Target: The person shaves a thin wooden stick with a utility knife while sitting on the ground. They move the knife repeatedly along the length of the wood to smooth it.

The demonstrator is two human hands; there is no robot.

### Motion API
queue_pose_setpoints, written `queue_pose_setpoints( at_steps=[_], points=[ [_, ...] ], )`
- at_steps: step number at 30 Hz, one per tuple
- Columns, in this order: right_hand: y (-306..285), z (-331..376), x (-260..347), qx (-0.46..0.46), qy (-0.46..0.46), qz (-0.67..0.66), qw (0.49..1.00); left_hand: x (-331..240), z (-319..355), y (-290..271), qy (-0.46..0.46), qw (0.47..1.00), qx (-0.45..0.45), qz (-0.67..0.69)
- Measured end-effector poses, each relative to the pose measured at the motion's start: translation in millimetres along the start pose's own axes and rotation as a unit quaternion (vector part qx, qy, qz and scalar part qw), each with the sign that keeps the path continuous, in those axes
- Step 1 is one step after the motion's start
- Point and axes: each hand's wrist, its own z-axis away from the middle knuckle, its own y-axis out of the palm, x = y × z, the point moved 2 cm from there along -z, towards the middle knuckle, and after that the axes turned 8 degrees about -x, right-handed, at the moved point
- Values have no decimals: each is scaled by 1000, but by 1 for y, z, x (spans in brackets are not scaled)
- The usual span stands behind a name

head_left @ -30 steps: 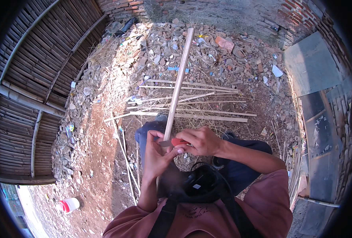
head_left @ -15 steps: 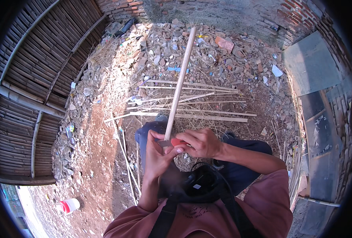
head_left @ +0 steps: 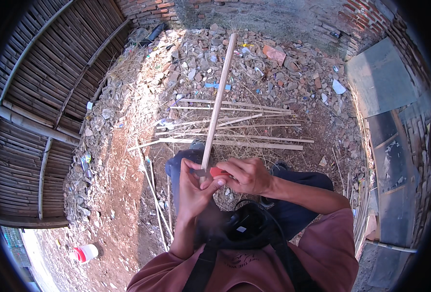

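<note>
A long bamboo strip [head_left: 218, 100] is gripped by the left hand [head_left: 192, 189]; a red-handled knife [head_left: 214, 172] is clamped against it by the right hand [head_left: 247, 174].

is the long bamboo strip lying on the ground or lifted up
Lifted: the left hand holds the near end of the bamboo strip, which crosses over the strips on the ground.
</note>
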Motion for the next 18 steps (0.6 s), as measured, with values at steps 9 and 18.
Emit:
queue_pose_setpoints(
  at_steps=[9, 18],
  points=[
    [-5, -11, -5, -50, 25, -19, 998, 6, 1, 2, -36, 999, -31, -9],
    [-3, -6, -12, 25, -24, -40, 999, 11, 3, -2, -39, 999, 4, 27]
  ],
)
